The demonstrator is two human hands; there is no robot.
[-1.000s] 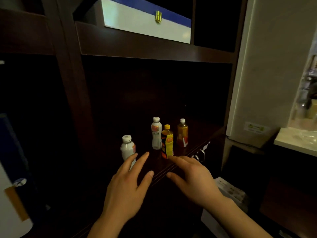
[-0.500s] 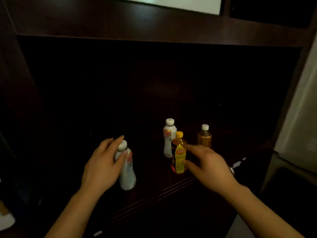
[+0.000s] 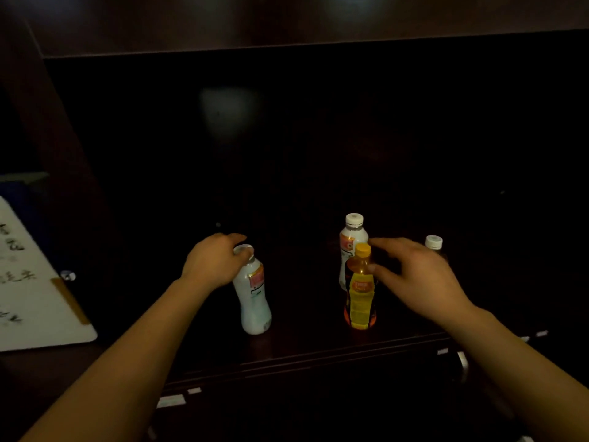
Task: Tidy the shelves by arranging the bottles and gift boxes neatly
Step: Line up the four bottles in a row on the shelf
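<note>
Several drink bottles stand on a dark wooden shelf (image 3: 302, 352). My left hand (image 3: 215, 260) wraps the neck and cap of a white milky bottle (image 3: 253, 298), which leans slightly. A yellow-labelled orange bottle (image 3: 360, 291) stands to the right, with a second white bottle (image 3: 350, 240) just behind it. My right hand (image 3: 414, 272) is spread, thumb and fingers either side of the orange bottle's neck, not closed on it. A brown bottle with a white cap (image 3: 434, 243) shows partly behind that hand.
A white gift box with dark lettering and a blue side (image 3: 28, 282) stands at the left, beyond the shelf's upright. The shelf's back is dark and deep. The board above (image 3: 287, 23) runs overhead. Metal drawer handles (image 3: 462, 362) sit below the front edge.
The view has moved closer to the shelf. My left hand has closed around the top of the white bottle. My right hand has come up to the orange bottle's neck.
</note>
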